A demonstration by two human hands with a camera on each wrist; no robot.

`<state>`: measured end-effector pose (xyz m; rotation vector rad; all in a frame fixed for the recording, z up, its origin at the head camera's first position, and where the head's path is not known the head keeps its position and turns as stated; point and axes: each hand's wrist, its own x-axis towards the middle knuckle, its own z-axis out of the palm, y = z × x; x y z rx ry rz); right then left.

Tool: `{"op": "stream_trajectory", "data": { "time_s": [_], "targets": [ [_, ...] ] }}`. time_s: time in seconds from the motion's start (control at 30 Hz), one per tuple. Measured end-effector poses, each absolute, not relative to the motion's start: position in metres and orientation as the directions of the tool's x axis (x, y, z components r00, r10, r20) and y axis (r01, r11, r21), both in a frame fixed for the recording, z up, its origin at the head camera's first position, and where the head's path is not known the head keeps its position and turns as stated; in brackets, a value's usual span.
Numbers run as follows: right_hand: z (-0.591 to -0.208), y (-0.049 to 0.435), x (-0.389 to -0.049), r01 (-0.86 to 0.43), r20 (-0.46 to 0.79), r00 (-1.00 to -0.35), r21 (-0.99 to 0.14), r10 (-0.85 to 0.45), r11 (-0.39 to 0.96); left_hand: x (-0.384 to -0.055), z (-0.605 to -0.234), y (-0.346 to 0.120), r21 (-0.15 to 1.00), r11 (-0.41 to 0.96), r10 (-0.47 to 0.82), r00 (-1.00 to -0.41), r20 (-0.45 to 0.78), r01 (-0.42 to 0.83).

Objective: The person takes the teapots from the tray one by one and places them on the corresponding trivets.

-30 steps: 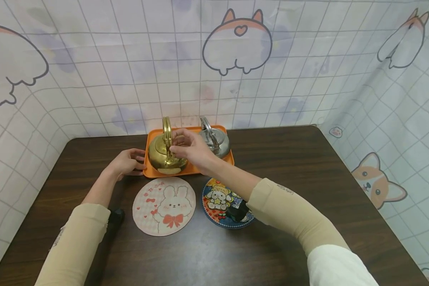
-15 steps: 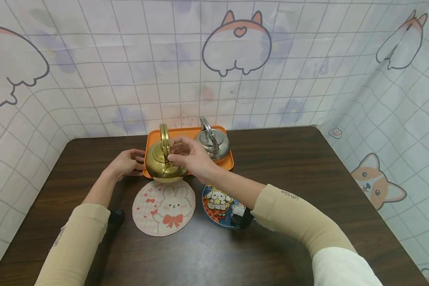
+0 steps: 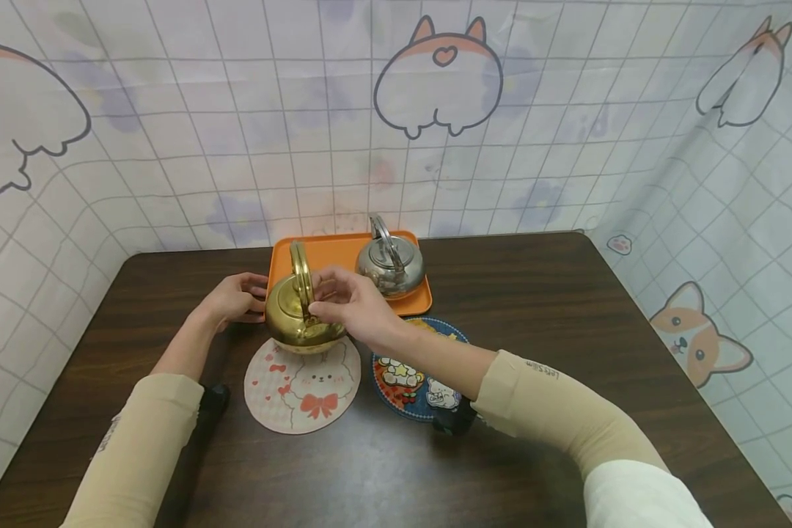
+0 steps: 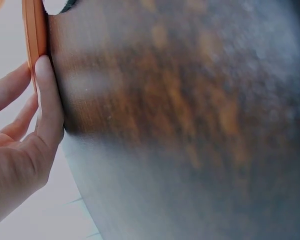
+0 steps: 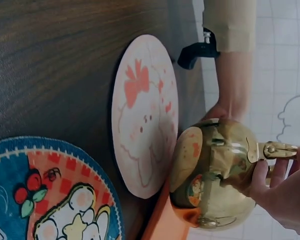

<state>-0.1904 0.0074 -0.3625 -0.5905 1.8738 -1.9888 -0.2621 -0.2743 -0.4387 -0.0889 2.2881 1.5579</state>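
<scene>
My right hand (image 3: 356, 302) pinches the upright handle of a shiny gold kettle (image 3: 290, 323) between thumb and fingers. The kettle hangs level, over the front edge of an orange tray (image 3: 333, 246) and the back of a round pink rabbit mat (image 3: 284, 400). In the right wrist view the kettle's base (image 5: 187, 165) is tipped toward the camera and reflects the mats. My left hand (image 3: 234, 299) touches the tray's left side; the left wrist view has its fingertips (image 4: 42, 65) against the orange wall. A silver kettle (image 3: 391, 273) stands at the right of the tray.
A round blue cartoon mat (image 3: 419, 389) lies right of the pink one, partly covered by my right forearm. Dark wristband mounts (image 3: 455, 416) sit under my wrists. The brown wooden table (image 3: 534, 315) backs onto a tiled-pattern cloth (image 3: 343, 110).
My right hand has brought the gold kettle forward and slightly left, off the tray's left part toward the pink mat. My left hand has stayed at the tray.
</scene>
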Motion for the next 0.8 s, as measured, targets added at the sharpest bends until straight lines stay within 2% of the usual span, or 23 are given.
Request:
{"op": "stream_trajectory", "data": {
  "time_s": [0.3,0.67,0.8],
  "targets": [
    [-0.364,0.006,-0.175,-0.009,0.043,-0.839,-0.998,-0.543,-0.064,-0.262,-0.439,-0.276,0.869,0.433,0.149,-0.931,-0.332,-0.241],
    [-0.373,0.007,-0.157,0.003,0.025,-0.826,-0.999,-0.564,-0.05,-0.261,-0.439,-0.273,0.877,0.411,0.148,-0.931,-0.334,-0.249],
    [-0.378,0.007,-0.15,-0.029,0.047,-0.816,-0.999,-0.576,-0.04,-0.261,-0.438,-0.274,0.875,0.417,0.153,-0.93,-0.333,-0.245]
  ]
}}
